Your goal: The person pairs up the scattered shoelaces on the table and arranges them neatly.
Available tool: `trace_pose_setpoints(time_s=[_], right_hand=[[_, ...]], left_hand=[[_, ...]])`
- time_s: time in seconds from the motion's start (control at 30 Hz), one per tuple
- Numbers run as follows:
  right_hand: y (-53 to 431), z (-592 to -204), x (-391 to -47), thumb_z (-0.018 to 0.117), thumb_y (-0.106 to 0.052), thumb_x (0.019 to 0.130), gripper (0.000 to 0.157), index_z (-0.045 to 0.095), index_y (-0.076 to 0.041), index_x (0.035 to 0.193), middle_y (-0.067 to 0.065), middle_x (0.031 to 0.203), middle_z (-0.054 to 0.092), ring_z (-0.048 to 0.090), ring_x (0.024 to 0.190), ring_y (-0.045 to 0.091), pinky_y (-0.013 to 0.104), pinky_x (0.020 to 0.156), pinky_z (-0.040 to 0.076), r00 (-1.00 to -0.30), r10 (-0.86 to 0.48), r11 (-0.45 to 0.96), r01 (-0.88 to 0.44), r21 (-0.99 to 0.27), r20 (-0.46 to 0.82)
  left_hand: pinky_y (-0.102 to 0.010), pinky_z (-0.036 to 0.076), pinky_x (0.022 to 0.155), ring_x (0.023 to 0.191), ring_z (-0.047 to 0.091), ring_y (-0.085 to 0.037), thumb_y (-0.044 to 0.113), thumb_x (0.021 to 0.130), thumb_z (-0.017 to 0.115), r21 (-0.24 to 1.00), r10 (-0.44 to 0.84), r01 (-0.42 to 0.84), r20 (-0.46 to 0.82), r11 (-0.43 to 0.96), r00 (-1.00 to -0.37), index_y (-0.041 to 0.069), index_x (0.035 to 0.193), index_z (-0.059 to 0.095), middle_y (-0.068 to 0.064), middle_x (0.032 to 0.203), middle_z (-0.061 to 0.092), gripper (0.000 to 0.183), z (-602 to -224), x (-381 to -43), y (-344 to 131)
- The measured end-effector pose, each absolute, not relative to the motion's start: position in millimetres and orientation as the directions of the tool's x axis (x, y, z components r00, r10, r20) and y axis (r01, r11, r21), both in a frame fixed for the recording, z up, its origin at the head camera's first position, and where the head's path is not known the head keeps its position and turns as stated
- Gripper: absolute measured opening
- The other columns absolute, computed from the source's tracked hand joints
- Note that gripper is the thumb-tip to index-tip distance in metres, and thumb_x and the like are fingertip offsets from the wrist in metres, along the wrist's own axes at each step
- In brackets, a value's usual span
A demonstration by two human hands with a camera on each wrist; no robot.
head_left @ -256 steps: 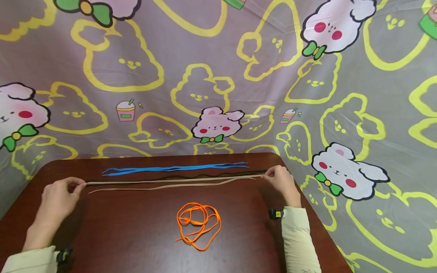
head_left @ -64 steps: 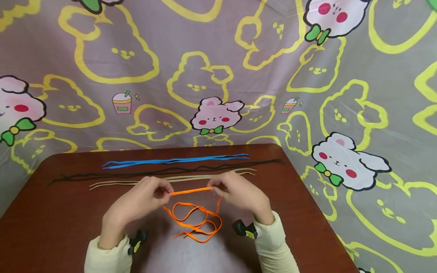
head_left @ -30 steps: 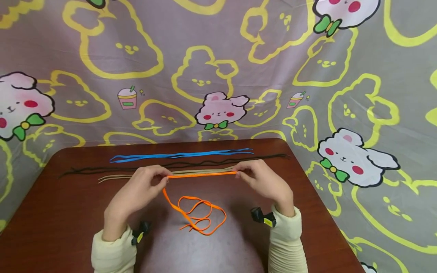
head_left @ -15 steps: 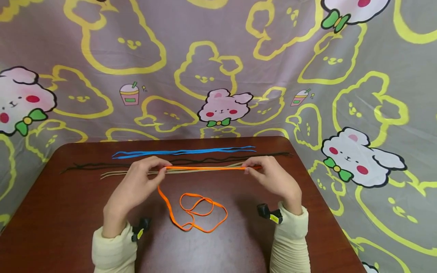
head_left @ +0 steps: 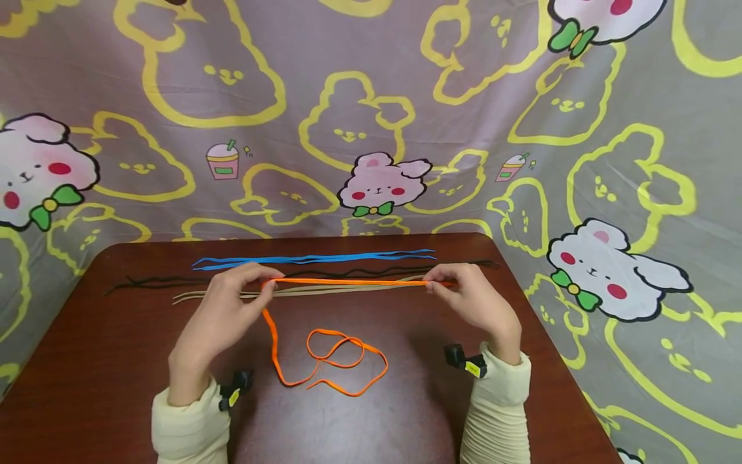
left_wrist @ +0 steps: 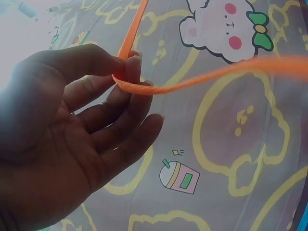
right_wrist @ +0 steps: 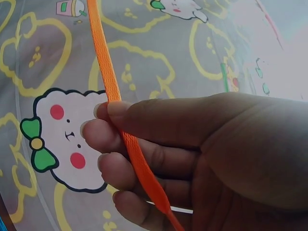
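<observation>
A flat orange shoelace (head_left: 353, 281) runs taut between both hands, raised above the table. My left hand (head_left: 223, 309) pinches it between thumb and fingertips; in the left wrist view the lace (left_wrist: 154, 90) bends round at the pinch. From there a length hangs down and the rest lies in loose loops on the table. My right hand (head_left: 472, 299) pinches the lace near one end, which trails across the fingers in the right wrist view, where the orange lace (right_wrist: 108, 72) passes under the thumb.
Behind the hands, blue laces (head_left: 313, 258), dark laces (head_left: 156, 281) and beige laces (head_left: 336, 290) lie stretched across the brown table (head_left: 359, 425). A patterned cloth (head_left: 278, 129) hangs at the back and right of the table.
The hands left the beige laces and took up the orange one. They have since moved apart, stretching a longer span between them, while the loops on the table have shrunk and loosened.
</observation>
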State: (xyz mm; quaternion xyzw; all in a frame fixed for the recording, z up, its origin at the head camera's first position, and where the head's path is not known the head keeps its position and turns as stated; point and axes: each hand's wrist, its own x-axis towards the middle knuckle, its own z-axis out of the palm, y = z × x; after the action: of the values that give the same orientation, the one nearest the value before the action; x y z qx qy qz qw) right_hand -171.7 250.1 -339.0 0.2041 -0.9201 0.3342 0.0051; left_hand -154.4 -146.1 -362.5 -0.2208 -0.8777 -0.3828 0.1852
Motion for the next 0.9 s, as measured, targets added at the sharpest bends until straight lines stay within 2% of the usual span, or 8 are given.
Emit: trace_pose_setpoints(time_s=[0.17,0.4,0.63,0.73,0.9], right_hand=[[254,-340,-173,0.073,-0.015,0.095,0.004,0.075,-0.013,0.092,-0.006,0.085,0.07,0.06,0.077,0.014,0.028,0.071,0.051,-0.931,-0.331,0.714,-0.356,-0.603,0.157],[261,-343,-176,0.071,-0.013,0.096,0.003,0.074,-0.013,0.096,-0.003,0.089,0.073,0.064,0.082,0.016,0.036,0.075,0.052,-0.946,-0.275,0.732,-0.321,-0.601,0.169],[267,-345,-179,0.066,-0.003,0.097,0.013,0.075,-0.005,0.106,0.004,0.093,0.074,0.067,0.08,0.02,0.028,0.067,0.051,-0.952,-0.244,0.737,-0.306,-0.603,0.184],[270,-346,-180,0.067,-0.003,0.096,0.013,0.076,-0.005,0.105,0.004,0.09,0.074,0.065,0.077,0.02,0.027,0.066,0.05,-0.949,-0.238,0.741,-0.316,-0.592,0.209],[275,-350,-182,0.07,-0.006,0.095,0.008,0.076,-0.008,0.101,0.002,0.087,0.074,0.065,0.078,0.02,0.03,0.07,0.051,-0.948,-0.214,0.749,-0.315,-0.582,0.237]], left_hand=[[-0.017,0.043,0.08,0.092,0.068,-0.022,-0.006,0.091,0.068,0.593,0.217,0.55,0.539,0.588,-0.814,0.004,0.104,0.077,-0.004,0.099,0.075,0.018,-362,-155,-149],[-0.012,0.042,0.081,0.09,0.062,-0.006,-0.008,0.089,0.071,0.614,0.134,0.583,0.619,0.533,-0.774,0.005,0.106,0.077,-0.005,0.095,0.073,0.022,-364,-154,-153],[-0.012,0.041,0.082,0.093,0.059,0.0,-0.008,0.089,0.071,0.605,0.061,0.588,0.667,0.537,-0.742,0.004,0.107,0.076,-0.007,0.096,0.073,0.023,-365,-157,-159],[-0.011,0.041,0.081,0.094,0.059,0.001,-0.007,0.089,0.072,0.6,0.03,0.578,0.679,0.553,-0.734,0.003,0.108,0.076,-0.009,0.097,0.073,0.022,-366,-158,-163],[-0.009,0.04,0.081,0.097,0.056,0.008,-0.01,0.086,0.073,0.608,-0.004,0.566,0.683,0.556,-0.73,0.001,0.109,0.075,-0.012,0.098,0.072,0.026,-368,-160,-168]])
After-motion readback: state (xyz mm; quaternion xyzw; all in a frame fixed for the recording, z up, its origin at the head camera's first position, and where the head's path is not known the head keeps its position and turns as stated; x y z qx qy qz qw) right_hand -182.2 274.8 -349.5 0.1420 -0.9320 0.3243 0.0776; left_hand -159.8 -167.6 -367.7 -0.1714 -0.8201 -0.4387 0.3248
